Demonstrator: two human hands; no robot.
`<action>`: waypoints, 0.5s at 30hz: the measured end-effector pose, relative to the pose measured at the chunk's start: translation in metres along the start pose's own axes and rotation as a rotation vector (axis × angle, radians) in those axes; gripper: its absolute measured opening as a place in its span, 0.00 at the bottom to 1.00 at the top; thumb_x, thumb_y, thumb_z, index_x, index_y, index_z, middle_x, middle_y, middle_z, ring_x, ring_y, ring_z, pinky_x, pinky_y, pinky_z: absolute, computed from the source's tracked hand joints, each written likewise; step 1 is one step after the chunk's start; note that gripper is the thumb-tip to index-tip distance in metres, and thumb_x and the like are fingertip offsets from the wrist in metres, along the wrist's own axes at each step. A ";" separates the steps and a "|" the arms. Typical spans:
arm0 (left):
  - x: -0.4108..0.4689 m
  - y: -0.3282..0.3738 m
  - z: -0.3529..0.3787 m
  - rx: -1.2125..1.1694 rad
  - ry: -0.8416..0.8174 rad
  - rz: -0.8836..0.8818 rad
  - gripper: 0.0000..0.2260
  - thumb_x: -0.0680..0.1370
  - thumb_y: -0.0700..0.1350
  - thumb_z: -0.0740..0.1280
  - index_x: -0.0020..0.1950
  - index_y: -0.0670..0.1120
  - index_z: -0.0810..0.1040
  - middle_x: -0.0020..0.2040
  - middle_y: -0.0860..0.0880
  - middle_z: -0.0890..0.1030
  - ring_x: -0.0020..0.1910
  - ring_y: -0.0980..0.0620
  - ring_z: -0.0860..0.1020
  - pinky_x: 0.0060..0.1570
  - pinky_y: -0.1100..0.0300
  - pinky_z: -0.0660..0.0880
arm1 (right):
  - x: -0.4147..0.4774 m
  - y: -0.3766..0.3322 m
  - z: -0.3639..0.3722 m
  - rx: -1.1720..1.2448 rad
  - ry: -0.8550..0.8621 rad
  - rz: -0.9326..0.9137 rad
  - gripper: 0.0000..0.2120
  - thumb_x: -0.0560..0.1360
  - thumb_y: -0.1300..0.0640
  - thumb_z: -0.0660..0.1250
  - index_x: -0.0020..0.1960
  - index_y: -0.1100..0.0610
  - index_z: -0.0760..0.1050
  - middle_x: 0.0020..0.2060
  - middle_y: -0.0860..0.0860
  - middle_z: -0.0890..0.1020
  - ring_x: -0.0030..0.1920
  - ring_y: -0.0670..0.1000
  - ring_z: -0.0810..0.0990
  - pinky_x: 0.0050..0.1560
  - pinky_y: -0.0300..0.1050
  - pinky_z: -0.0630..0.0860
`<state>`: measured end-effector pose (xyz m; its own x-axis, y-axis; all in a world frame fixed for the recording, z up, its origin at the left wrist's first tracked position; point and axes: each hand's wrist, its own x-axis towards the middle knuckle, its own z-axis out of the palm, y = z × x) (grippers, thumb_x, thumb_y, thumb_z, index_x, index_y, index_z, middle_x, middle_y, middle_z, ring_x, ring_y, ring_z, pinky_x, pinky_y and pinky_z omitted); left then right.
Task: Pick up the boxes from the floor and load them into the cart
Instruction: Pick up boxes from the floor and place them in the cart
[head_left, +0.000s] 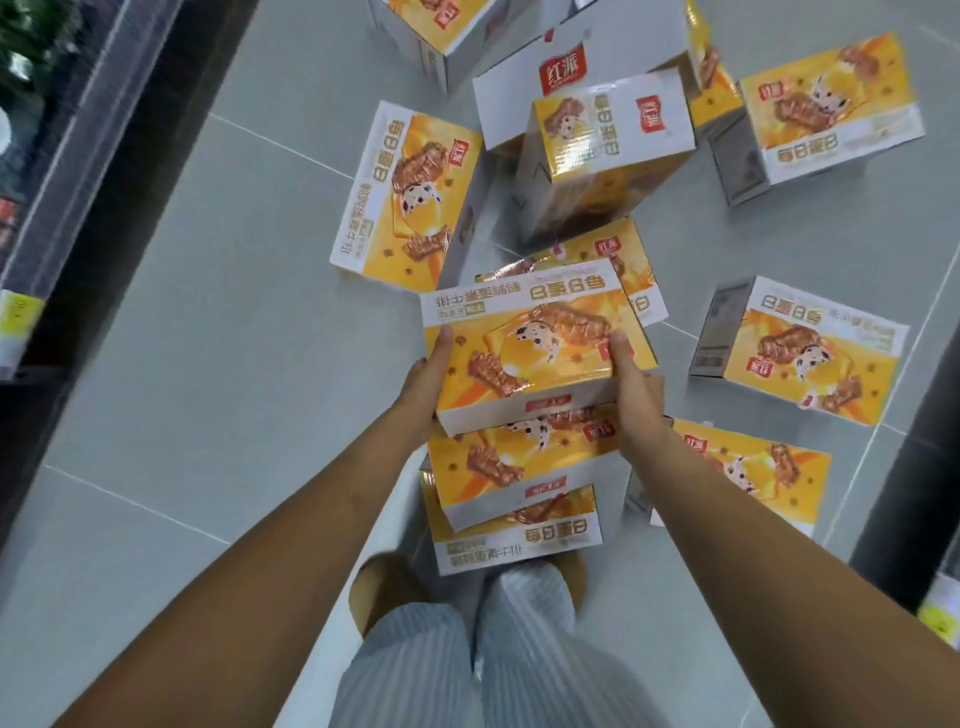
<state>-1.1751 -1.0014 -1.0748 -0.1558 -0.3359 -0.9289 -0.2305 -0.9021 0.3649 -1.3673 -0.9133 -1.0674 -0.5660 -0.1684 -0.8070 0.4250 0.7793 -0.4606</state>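
Grey floor tiles (218, 322) with pale grout lines filled the view, strewn with orange-and-white snack cartons, and every place below is given from the held box (535, 353). That box sat level between both hands, its printed face up. The left hand (426, 384) gripped its left edge with the thumb laid on the top face and the fingers hidden underneath. The right hand (636, 395) gripped its right edge the same way, thumb on top and fingers wrapped down the side. Directly under the held box, toward the person, lay a second box (519, 462), and under that a third box (514, 535); whether the held box touched the second one could not be told. Just beyond the held box another flat carton (623, 260) peeked out, partly covered by it. Farther beyond stood an upright carton (608, 156), with a white-sided carton (571, 62) behind it. Beyond and to the left of the held box a flat carton (410, 197) lay on the tiles at an angle. To the right of the held box rested a right-hand carton (800, 353), well apart from it, and nearer the person a lower carton (748, 467) lay just beside the right forearm. Far to the left of the held box ran dark shelving (78, 156). Below the held box, striped trousers (467, 649) and a brown shoe (384, 587) showed.
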 end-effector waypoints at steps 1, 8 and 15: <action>0.001 0.000 0.000 -0.021 0.001 -0.024 0.24 0.73 0.67 0.61 0.56 0.50 0.79 0.54 0.44 0.84 0.54 0.43 0.82 0.58 0.44 0.76 | -0.001 0.000 0.000 0.001 0.006 -0.001 0.42 0.70 0.32 0.67 0.64 0.69 0.71 0.56 0.66 0.79 0.55 0.63 0.80 0.58 0.55 0.76; -0.017 -0.008 -0.008 -0.103 0.084 -0.017 0.18 0.75 0.61 0.65 0.52 0.48 0.78 0.48 0.46 0.84 0.46 0.47 0.83 0.44 0.53 0.79 | -0.024 -0.008 0.000 0.075 -0.013 -0.069 0.28 0.74 0.40 0.69 0.56 0.66 0.71 0.49 0.58 0.80 0.40 0.49 0.79 0.33 0.40 0.74; -0.132 -0.004 -0.047 -0.174 0.125 -0.051 0.18 0.75 0.63 0.63 0.54 0.51 0.77 0.53 0.46 0.83 0.52 0.45 0.82 0.57 0.47 0.77 | -0.134 -0.039 -0.005 0.124 -0.094 -0.097 0.31 0.59 0.33 0.74 0.48 0.55 0.69 0.53 0.58 0.81 0.50 0.57 0.82 0.55 0.62 0.79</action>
<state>-1.1083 -0.9665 -0.9561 -0.0250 -0.3099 -0.9504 -0.0637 -0.9483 0.3109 -1.3116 -0.9181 -0.9390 -0.5422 -0.2995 -0.7850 0.4591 0.6770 -0.5753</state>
